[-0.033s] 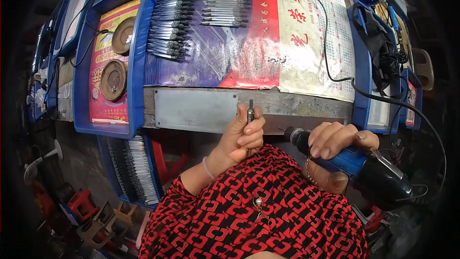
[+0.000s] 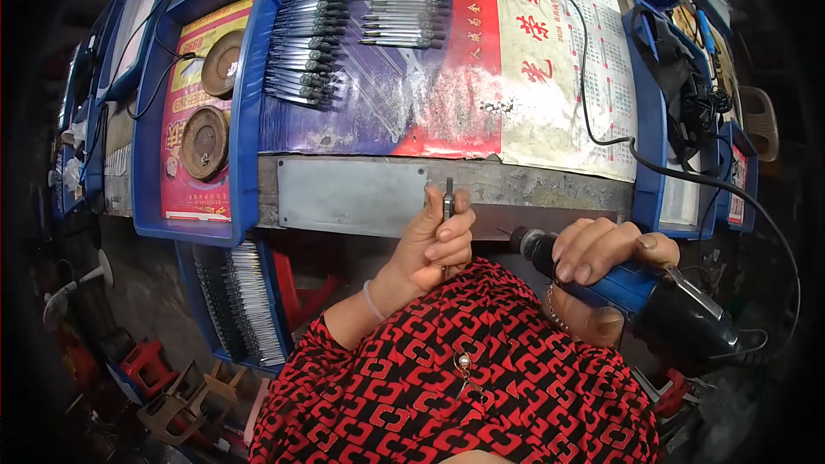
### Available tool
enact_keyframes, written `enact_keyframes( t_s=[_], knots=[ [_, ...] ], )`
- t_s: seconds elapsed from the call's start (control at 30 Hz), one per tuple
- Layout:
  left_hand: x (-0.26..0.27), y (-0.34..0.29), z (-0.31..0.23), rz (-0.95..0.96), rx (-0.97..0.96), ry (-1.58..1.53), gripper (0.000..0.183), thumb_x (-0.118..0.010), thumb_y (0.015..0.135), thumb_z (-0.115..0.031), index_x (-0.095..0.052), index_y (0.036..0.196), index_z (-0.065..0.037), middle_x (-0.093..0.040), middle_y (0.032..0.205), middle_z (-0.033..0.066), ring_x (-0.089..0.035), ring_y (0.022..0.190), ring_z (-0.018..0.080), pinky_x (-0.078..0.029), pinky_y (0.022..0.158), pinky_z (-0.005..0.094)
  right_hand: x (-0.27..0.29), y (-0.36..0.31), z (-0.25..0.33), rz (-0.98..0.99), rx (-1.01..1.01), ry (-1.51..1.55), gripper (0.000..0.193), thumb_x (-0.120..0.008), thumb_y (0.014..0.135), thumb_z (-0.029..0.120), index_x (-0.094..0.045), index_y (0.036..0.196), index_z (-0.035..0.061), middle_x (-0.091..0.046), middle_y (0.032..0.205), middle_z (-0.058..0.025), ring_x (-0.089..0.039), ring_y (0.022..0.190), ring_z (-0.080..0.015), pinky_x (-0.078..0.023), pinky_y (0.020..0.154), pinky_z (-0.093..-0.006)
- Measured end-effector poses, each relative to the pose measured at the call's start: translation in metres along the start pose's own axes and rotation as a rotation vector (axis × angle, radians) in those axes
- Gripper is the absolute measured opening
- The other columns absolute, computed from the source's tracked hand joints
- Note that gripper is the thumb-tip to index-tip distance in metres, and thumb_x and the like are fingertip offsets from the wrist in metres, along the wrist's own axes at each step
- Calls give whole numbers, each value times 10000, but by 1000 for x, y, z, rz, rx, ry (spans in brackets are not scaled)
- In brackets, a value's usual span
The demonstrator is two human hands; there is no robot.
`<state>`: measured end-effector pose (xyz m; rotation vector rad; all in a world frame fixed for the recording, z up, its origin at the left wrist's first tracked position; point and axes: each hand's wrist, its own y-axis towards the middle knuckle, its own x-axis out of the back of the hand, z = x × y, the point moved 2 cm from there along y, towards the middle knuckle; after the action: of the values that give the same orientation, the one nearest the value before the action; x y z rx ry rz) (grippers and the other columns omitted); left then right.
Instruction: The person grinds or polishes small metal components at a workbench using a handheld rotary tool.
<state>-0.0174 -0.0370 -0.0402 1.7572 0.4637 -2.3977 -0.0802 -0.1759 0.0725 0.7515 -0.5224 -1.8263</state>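
Observation:
My left hand [image 2: 436,241] is closed round a slim dark metal piece [image 2: 449,196], held upright between thumb and fingers. Its exact kind is hard to make out, since the fingers cover much of it. In my right hand [image 2: 610,262] is a blue and black electric drill [image 2: 632,288]. The drill's chuck points left toward my left hand, with a thin bit [image 2: 504,231] standing apart from the metal piece. Both hands are in front of the bench's near edge, close to my body.
Rows of slim metal tools with dark ends [image 2: 301,43] lie on the bench. A blue tray [image 2: 268,77] with two round brown dishes stands left. Below it, another blue tray [image 2: 206,314] holds several slim pieces. A black cord [image 2: 687,174] crosses the bench's right side.

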Motion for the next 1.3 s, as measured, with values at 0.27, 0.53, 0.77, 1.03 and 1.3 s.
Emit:
enact_keyframes(
  t_s=[0.27, 0.53, 0.77, 1.03, 1.3],
  knots=[
    [-10, -10, 3, -9, -109, 365, 288, -499, 905, -361, -420, 850, -89, -398, 586, -24, -304, 373, 44, -240, 364, 194, -3, -6, 8, 13, -12, -30, 602, -661, 792, 344, -335, 1202, 48, -485, 713, -51, -495, 553, -147, -427, 530, -284],
    [9, -38, 6, -365, -354, 1155, 118, -545, 896, -125, -460, 841, -65, -531, 637, 9, -467, 495, 49, -357, 446, 171, -7, -18, 15, -189, -93, -40, 597, -707, 749, 351, -358, 1139, 61, -470, 681, -41, -481, 540, -143, -421, 516, -272],
    [17, -49, 12, -424, -344, 1184, 125, -545, 904, -152, -480, 892, -46, -541, 690, -3, -470, 540, 31, -379, 497, 160, -5, -25, 18, -267, -185, -86, 580, -724, 736, 346, -370, 1099, 63, -476, 657, -37, -498, 534, -142, -433, 516, -266],
    [21, -51, 8, -342, -341, 1132, 155, -490, 919, -93, -446, 1053, -28, -550, 834, 43, -511, 642, 63, -422, 545, 190, 1, -24, 13, -136, -200, -8, 546, -707, 762, 211, -322, 1114, 50, -511, 735, -75, -548, 622, -192, -486, 622, -345],
    [17, -60, 3, -387, -383, 1095, 158, -487, 919, -98, -454, 1046, -11, -550, 850, 42, -519, 661, 67, -455, 570, 200, 1, -26, 13, -188, -244, -45, 567, -714, 762, 261, -326, 1119, 52, -513, 727, -69, -549, 621, -187, -483, 614, -336]
  ],
)
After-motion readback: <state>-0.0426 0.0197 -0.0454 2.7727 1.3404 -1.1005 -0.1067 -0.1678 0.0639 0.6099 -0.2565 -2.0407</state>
